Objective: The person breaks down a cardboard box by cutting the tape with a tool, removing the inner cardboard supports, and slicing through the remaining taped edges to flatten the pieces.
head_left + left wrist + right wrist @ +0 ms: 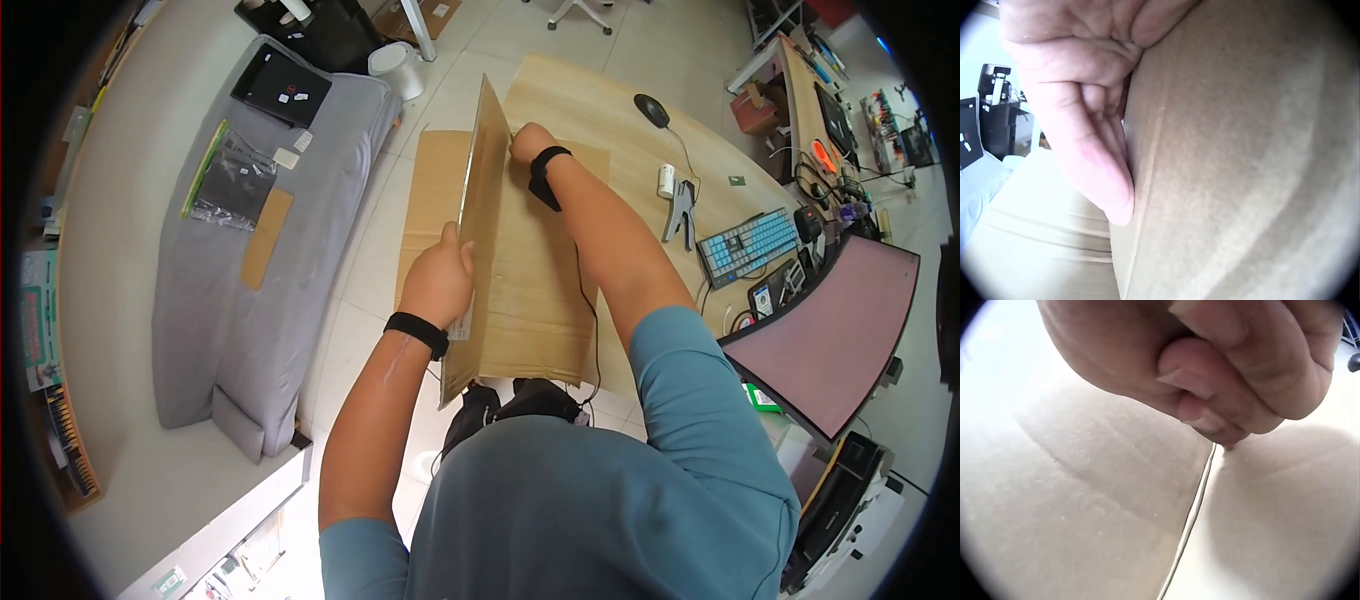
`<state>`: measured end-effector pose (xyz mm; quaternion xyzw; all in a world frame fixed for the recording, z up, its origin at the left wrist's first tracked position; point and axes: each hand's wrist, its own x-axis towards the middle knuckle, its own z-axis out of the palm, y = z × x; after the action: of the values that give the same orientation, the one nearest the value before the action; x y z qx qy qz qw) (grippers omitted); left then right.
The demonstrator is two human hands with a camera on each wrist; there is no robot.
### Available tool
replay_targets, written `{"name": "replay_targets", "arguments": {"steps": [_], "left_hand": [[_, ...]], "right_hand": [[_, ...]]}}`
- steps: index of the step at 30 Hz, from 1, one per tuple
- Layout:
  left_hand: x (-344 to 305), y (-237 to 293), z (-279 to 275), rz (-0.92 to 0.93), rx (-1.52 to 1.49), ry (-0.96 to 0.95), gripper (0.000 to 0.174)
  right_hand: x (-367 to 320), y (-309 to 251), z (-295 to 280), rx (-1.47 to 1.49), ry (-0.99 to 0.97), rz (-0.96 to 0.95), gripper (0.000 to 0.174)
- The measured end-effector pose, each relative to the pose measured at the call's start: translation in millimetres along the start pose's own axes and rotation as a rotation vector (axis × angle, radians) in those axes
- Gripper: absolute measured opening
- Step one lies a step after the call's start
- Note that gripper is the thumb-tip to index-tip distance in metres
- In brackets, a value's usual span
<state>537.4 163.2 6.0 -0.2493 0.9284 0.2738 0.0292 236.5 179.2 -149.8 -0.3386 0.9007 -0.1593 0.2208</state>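
Observation:
A large cardboard piece has one panel standing upright and another lying flat to its right. My left hand grips the upright panel near its top edge; in the left wrist view that hand lies along the brown cardboard, one finger pointing down. Farther off, my right hand is at the far part of the cardboard. The right wrist view has its curled fingers at a narrow gap between two cardboard surfaces; what they pinch is partly hidden.
On the wooden table are a mouse, a white bottle, a grey clamp-like tool, a keyboard and a monitor. A grey sofa stands left, with a laptop on it. A dark cable hangs beside the cardboard.

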Motion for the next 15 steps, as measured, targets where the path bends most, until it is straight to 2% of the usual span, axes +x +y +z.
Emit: {"name": "replay_targets", "arguments": {"steps": [2, 5, 8, 9, 15], "left_hand": [[1, 1, -3, -0.039, -0.028, -0.029, 0.032], [1, 3, -5, -0.031, 0.001, -0.022, 0.032], [0, 5, -4, -0.013, -0.007, -0.012, 0.032], [1, 7, -3, -0.023, 0.007, -0.027, 0.032], [1, 8, -1, 0.006, 0.046, -0.024, 0.032]], "right_hand": [[-4, -1, 3, 0.162, 0.062, 0.110, 0.026], [-7, -6, -4, 0.055, 0.021, 0.044, 0.027], [-18, -12, -10, 0.081, 0.000, 0.051, 0.027], [-21, -12, -8, 0.178, 0.025, 0.102, 0.026], [-40, -16, 6, 0.178, 0.034, 0.091, 0.027]]}}
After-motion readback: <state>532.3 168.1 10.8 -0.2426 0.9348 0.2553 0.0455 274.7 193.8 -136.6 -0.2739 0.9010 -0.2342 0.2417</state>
